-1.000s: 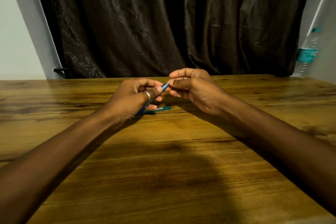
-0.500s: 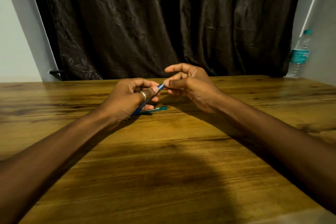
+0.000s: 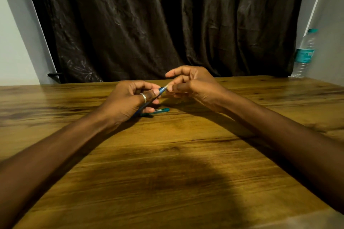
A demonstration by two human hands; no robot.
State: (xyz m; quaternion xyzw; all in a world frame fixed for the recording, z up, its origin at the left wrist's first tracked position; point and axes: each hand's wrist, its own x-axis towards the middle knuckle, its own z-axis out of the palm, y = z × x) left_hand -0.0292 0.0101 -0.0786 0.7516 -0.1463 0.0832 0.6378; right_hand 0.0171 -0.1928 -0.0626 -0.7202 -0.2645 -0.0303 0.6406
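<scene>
My left hand (image 3: 128, 100), with a silver ring on one finger, grips a blue pen (image 3: 161, 90) that points up and to the right. My right hand (image 3: 193, 85) pinches the pen's pale tip between thumb and finger, its index finger lifted. Most of the pen's barrel is hidden inside my left hand. A teal pen cap (image 3: 161, 111) lies on the wooden table (image 3: 171, 163) just below my left fingers.
A dark curtain (image 3: 163, 24) hangs behind the table's far edge. A clear water bottle (image 3: 305, 54) with a teal label and cap stands at the far right corner by the wall. A shadow falls across the near tabletop.
My right hand has shifted slightly right and its index finger has lifted further. The pen's pale tip now shows between the two hands. The left hand holds the barrel as before.
</scene>
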